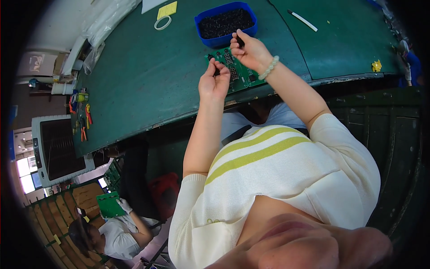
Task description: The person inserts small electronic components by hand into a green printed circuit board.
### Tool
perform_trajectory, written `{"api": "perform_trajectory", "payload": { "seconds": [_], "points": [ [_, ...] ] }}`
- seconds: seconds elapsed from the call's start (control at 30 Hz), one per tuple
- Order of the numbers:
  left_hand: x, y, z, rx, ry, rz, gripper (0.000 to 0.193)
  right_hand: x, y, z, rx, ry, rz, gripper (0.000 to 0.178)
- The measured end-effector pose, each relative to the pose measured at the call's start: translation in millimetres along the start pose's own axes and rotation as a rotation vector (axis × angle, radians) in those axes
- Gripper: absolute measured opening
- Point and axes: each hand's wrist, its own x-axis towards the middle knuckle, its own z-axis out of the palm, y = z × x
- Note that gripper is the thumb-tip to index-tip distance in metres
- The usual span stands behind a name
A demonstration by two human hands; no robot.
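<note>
A green circuit board (243, 71) with digit displays lies near the table's front edge. My left hand (214, 84) is over its left end, fingertips pinched on a small black part (210, 58) at the board's far left corner. More dark material shows in its curled fingers, too small to name. My right hand (252, 53), a pale bead bracelet at its wrist, is curled beside the near right of a blue tray (218, 43). Its fingers close round small black parts (240, 42). Many small black pieces (226, 23) fill the tray.
Tape roll (162, 23) and yellow note (167, 10) lie at the far left, a white-handled tool (303, 20) and yellow object (376, 66) on the right. Pliers (88, 114) lie at the left edge. A gloved co-worker (118, 237) holds a green board (109, 205) at lower left.
</note>
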Motion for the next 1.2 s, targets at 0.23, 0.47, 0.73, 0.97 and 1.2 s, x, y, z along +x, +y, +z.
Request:
{"api": "perform_trajectory", "payload": {
  "seconds": [0.23,0.47,0.73,0.97,1.2],
  "points": [
    [-6.7,35.1,22.9,0.213,-0.167,-0.049,0.022,40.0,-68.6,18.8,-0.893,-0.217,-0.174,0.025],
    [102.2,39.6,101.6,2.250,-0.624,1.334,0.030,128.3,-78.1,20.9,-2.414,-0.502,-0.597,0.018],
    [148.0,25.4,117.0,3.081,-0.140,0.096,0.044,129.9,-87.3,4.7,-2.775,-0.596,-0.230,0.042],
    [144.8,36.3,94.7,3.087,-0.386,0.340,0.031,114.6,-78.0,4.0,-2.556,-0.710,-0.212,0.038],
    [145.5,44.1,100.9,2.749,-0.582,0.689,0.029,125.6,-84.7,6.8,-2.163,-0.617,-0.522,0.026]
  ]
}}
